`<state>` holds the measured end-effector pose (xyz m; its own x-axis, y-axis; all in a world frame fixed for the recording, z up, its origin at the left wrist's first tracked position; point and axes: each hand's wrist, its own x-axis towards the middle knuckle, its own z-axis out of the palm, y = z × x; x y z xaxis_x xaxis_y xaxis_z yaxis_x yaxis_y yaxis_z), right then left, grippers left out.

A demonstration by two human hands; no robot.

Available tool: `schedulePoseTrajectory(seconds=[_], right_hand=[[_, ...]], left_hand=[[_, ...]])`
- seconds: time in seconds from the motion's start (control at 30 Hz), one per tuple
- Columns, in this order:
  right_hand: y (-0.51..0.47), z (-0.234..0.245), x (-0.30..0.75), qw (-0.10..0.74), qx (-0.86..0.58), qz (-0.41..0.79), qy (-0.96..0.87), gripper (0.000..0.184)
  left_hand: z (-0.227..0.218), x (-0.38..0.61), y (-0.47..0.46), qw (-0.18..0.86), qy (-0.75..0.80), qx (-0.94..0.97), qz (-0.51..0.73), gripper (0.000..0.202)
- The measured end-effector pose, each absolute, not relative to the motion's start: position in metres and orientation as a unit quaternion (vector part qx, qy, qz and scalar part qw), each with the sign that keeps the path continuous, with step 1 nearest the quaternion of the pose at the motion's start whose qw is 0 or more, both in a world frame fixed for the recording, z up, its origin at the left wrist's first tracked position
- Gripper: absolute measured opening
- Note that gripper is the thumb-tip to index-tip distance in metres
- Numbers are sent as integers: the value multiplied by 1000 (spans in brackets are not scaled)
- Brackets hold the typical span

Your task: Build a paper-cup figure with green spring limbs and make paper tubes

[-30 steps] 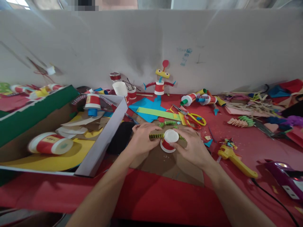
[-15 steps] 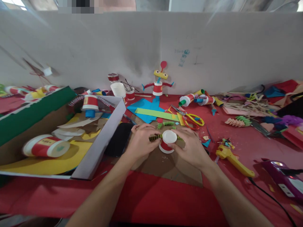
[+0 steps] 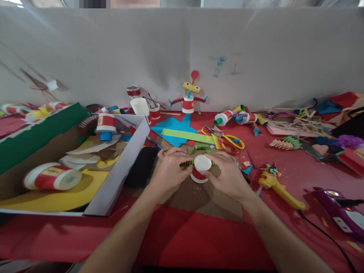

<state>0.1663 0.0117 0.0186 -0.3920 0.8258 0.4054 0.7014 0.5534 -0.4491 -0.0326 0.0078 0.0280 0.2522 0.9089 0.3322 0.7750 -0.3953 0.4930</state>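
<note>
Standing inverted on the cardboard sheet (image 3: 196, 199) on the bench (image 3: 284, 167), the paper cup (image 3: 201, 169) is clasped two-handed: left hand (image 3: 170, 172) pinched on its green coil (image 3: 186, 163), right hand (image 3: 227, 175) curled against the cup side, apparently gripping.

Bare cardboard sheet (image 3: 199, 199) and red desk (image 3: 182, 235) near the hands lie open. The box wall (image 3: 119, 172) and phone (image 3: 142, 167) block left; scissors (image 3: 230, 142) crowd far, glue gun (image 3: 280, 187) right.

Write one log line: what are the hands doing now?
left hand: pinches green folded-paper spring | right hand: grips upturned red-and-white paper cup | cup: over brown cardboard sheet
</note>
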Motion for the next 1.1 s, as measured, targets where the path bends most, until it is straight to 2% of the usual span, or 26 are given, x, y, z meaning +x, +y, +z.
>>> schedulePoseTrajectory(seconds=[0.13,0.23,0.37,0.47,0.57,0.67,0.73,0.87,0.97,1.1], right_hand=[[9,15,167,303,-465,78,-828,38],[7,13,168,303,-471,60,-826,42],[6,14,172,301,-464,69,-830,53],[9,17,177,335,-455,89,-820,57],[10,21,186,400,-476,103,-776,47],[1,22,197,485,-516,85,-701,23],[-16,18,202,512,-524,86,-675,17],[-69,-3,196,448,-497,151,-728,21],[-105,-23,186,410,-468,174,-764,25],[-127,-33,182,410,-465,195,-761,30]], left_hand=[[37,-44,7,107,508,789,330,29],[43,-59,11,94,525,724,437,29],[37,-78,21,26,587,580,564,22],[29,-87,29,12,598,503,624,16],[31,-90,23,35,595,462,657,12],[40,-86,-4,53,612,476,630,11],[41,-76,-34,76,635,519,568,11],[22,-38,-99,157,618,569,520,14],[-3,-1,-130,241,549,639,483,17],[-28,28,-141,207,489,744,404,23]])
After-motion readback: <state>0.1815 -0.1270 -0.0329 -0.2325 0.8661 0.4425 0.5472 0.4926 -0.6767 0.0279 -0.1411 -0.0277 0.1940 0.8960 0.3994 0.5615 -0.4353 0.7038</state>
